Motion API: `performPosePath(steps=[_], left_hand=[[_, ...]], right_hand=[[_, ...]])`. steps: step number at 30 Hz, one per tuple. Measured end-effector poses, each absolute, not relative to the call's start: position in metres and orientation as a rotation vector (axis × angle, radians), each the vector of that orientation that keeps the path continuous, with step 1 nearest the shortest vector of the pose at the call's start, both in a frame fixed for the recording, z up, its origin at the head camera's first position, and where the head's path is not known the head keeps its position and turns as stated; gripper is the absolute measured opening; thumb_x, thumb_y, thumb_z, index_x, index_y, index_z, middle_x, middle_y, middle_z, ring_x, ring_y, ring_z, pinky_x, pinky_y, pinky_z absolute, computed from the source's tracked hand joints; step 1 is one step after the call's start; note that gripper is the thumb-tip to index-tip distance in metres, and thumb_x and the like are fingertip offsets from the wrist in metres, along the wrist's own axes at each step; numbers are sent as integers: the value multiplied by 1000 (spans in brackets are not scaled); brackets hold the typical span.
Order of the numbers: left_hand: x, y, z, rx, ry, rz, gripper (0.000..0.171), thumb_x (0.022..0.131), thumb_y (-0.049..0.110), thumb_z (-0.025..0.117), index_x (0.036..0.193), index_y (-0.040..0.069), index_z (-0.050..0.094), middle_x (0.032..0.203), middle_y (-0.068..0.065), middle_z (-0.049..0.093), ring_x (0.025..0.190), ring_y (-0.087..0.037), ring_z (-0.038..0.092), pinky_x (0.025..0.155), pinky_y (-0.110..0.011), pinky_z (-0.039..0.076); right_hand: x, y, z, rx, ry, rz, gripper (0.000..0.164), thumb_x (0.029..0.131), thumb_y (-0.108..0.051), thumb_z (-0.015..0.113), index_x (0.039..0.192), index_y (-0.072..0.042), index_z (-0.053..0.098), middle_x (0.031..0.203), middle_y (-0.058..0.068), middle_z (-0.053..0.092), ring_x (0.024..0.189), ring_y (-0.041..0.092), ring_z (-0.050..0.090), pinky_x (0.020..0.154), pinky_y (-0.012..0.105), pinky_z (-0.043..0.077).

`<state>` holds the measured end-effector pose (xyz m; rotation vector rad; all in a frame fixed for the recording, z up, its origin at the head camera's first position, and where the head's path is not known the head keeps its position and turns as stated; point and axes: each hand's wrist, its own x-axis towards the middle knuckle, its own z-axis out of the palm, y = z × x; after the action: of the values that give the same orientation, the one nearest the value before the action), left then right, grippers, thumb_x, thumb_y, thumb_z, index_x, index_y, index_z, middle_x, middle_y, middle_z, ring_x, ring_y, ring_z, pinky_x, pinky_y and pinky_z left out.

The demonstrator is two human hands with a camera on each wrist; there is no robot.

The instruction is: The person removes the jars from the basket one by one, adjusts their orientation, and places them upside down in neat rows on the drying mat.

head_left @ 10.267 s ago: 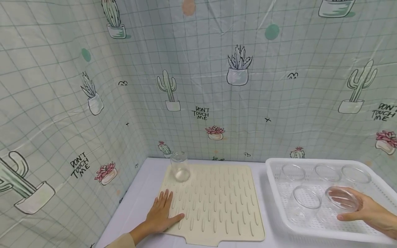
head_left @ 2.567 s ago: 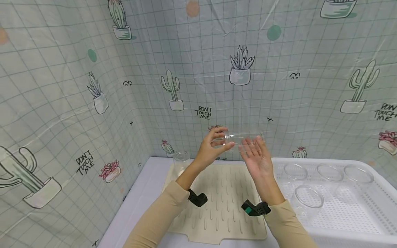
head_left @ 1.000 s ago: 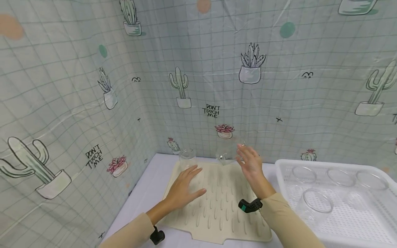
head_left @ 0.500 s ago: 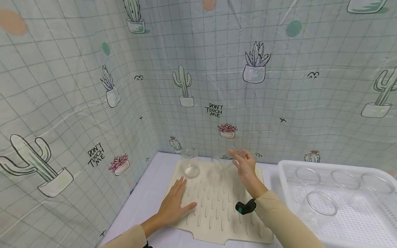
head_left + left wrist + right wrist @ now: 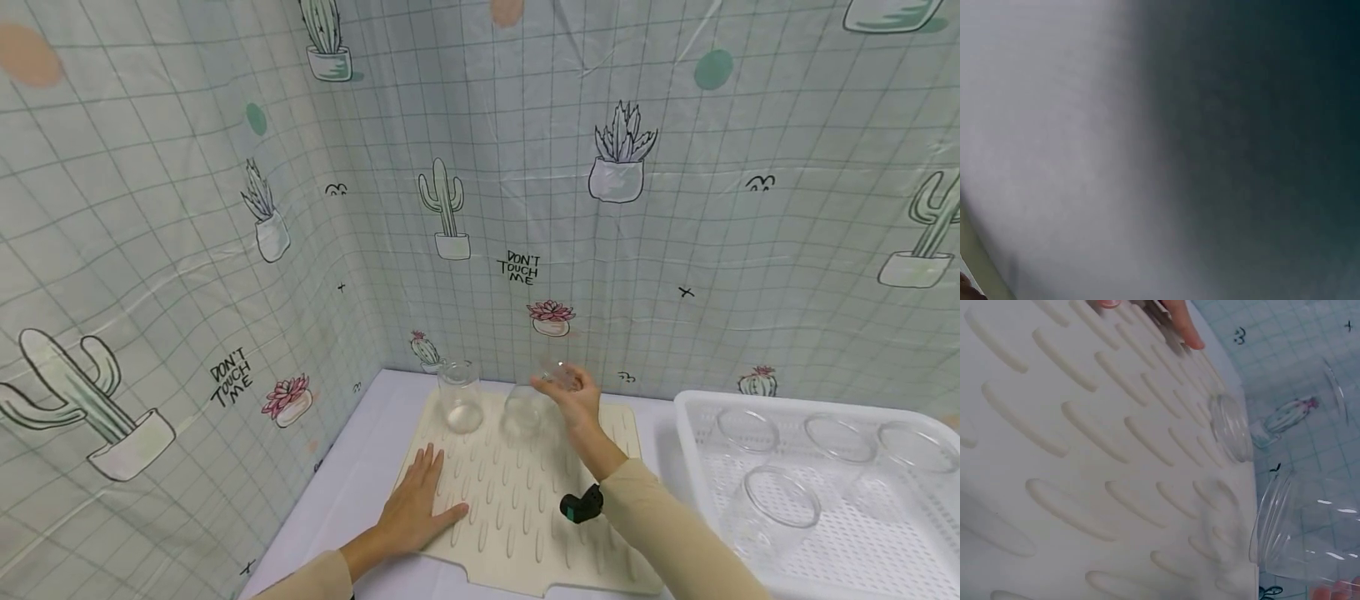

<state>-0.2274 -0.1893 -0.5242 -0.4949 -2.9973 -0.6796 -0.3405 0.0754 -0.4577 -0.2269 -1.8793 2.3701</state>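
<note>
My right hand (image 5: 577, 404) grips a clear glass (image 5: 521, 414) over the back middle of the ribbed cream mat (image 5: 525, 533). This glass is tilted, one end low and to the left; whether it touches the mat I cannot tell. In the right wrist view the same glass (image 5: 1310, 528) has fingertips (image 5: 1338, 591) at its lower edge. Another clear glass (image 5: 461, 400) stands upright at the mat's back left corner. My left hand (image 5: 416, 504) rests flat on the mat's left edge, fingers spread. The left wrist view is a blur.
At the right stands a white perforated basket (image 5: 682, 450) holding several clear glasses, one of them (image 5: 776, 508) at its front left. A patterned curtain (image 5: 637, 250) hangs close behind the mat and along the left side. White table surface (image 5: 352, 442) borders the mat.
The right hand took a glass from the basket, and both hands held it sideways. The left hand has let go and come down on the mat; the right hand has lowered the glass leftward.
</note>
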Motion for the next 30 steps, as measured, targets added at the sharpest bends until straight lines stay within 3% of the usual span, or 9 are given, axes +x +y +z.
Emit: performPosePath(steps=[10, 30], left_hand=[[-227, -190, -526, -474, -3081, -675, 92, 85, 66, 43, 146, 2, 19, 152, -18, 7, 138, -34, 2, 106, -56, 12], [-227, -191, -524, -521, -3097, -653, 91, 85, 65, 42, 144, -1, 22, 151, -21, 7, 138, -35, 4, 107, -54, 12]], right_hand=[[-345, 62, -466, -129, -2094, 2217, 81, 64, -18, 85, 131, -9, 42, 133, 12, 40, 124, 32, 35, 99, 44, 36], [-352, 48, -472, -14, -2281, 2062, 86, 61, -20, 87, 132, -10, 40, 132, 12, 39, 121, 32, 36, 97, 47, 37]])
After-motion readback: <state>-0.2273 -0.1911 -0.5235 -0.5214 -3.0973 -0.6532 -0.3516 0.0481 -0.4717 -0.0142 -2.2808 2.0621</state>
